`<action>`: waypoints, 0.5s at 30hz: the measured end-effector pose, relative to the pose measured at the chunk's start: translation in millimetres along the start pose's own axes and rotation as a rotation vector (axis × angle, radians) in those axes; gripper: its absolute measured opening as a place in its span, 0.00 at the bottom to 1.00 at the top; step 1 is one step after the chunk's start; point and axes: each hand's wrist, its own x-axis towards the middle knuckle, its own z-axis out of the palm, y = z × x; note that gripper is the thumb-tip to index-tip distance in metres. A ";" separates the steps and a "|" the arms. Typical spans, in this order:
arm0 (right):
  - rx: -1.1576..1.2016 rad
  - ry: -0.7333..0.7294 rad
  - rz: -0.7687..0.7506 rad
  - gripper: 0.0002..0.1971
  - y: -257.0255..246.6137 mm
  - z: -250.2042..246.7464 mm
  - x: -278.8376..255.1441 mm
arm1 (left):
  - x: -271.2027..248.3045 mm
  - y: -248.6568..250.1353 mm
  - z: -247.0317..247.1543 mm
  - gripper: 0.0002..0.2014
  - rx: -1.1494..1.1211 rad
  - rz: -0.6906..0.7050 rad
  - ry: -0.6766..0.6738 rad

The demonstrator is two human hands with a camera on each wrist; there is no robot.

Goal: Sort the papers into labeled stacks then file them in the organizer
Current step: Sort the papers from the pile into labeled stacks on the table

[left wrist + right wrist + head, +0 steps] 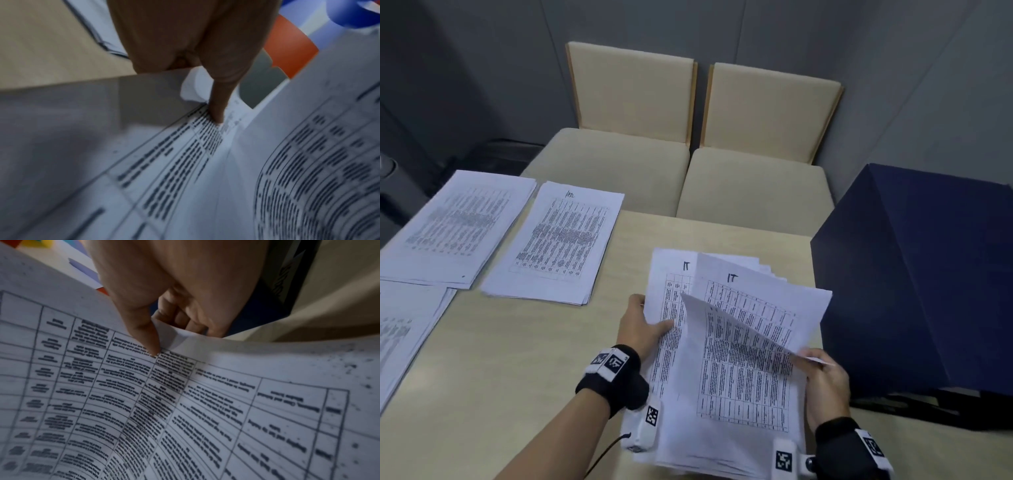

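Gripping IT stack (726,370) edges, both hands

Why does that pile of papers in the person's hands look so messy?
The white printed sheets marked IT are fanned out unevenly, corners splayed. The right hand pinches one sheet's edge, bending it upward, while the left hand holds the rest.

two beige chairs (688,144) are standing side by side, tucked against the table's far edge | light wood table (493,370) is filling the foreground | grey wall panels (756,34) are running behind the chairs | dark object (506,154) is sitting low at far left, too dim to identify
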 end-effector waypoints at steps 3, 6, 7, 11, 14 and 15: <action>0.047 -0.085 -0.008 0.08 -0.1 -2.5 1.1 | 4.1 -4.4 3.7 0.18 0.086 0.056 -0.045; 0.078 -0.046 0.028 0.15 3.7 -0.8 3.8 | 1.4 -6.0 4.1 0.15 -0.084 0.030 -0.100; 0.079 -0.030 0.036 0.13 5.7 1.2 5.0 | -0.2 -3.9 3.2 0.15 -0.149 0.016 -0.110; 0.123 -0.086 0.044 0.11 15.7 11.7 13.5 | -2.2 6.2 -1.4 0.13 -0.354 -0.060 -0.209; 0.085 -0.151 0.101 0.14 23.7 16.9 16.0 | -3.2 10.5 -8.4 0.17 -0.339 -0.093 -0.423; 0.043 -0.156 0.092 0.12 24.3 17.1 15.8 | -2.6 12.1 -9.4 0.17 -0.316 -0.097 -0.492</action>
